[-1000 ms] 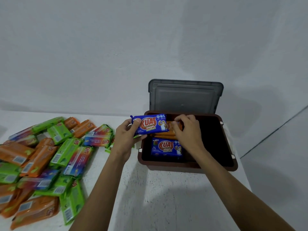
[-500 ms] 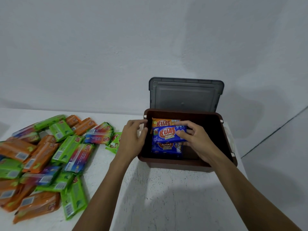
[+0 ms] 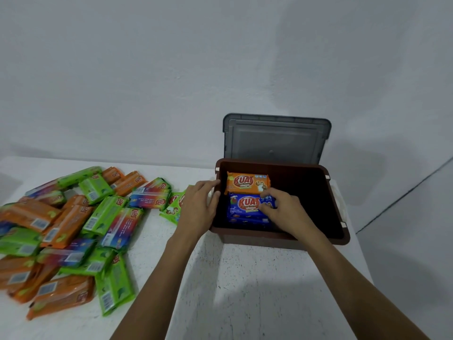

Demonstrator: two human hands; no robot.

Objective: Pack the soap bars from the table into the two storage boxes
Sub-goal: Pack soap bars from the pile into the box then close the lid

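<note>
Box: a brown plastic storage box (image 3: pixel 247 240) stands open on the right part of the white speckled counter (image 3: pixel 257 303); its grey plastic lid (image 3: pixel 277 141) stands upright behind it, by the pale wall.
Inside the box: an orange-wrapped soap bar (image 3: pixel 247 184) lies flat in the far left corner, label up; a blue-wrapped soap bar (image 3: pixel 244 207) lies just in front of it, touching it, with another blue wrapper edge showing beneath; the right half of the box is dark and its contents cannot be told.
Right hand: the right hand (image 3: pixel 282 209) reaches over the near rim into the box; its curled fingers pinch the right end of the blue-wrapped soap bar.
Left hand: the left hand (image 3: pixel 199 207) holds nothing; its relaxed fingers rest against the left wall and rim of the box.
Loose bars: a heap of orange, green and multicoloured wrapped soap bars (image 3: pixel 66 231) covers the left of the counter; one green-wrapped bar (image 3: pixel 174 207) lies just beside the left hand.
</note>
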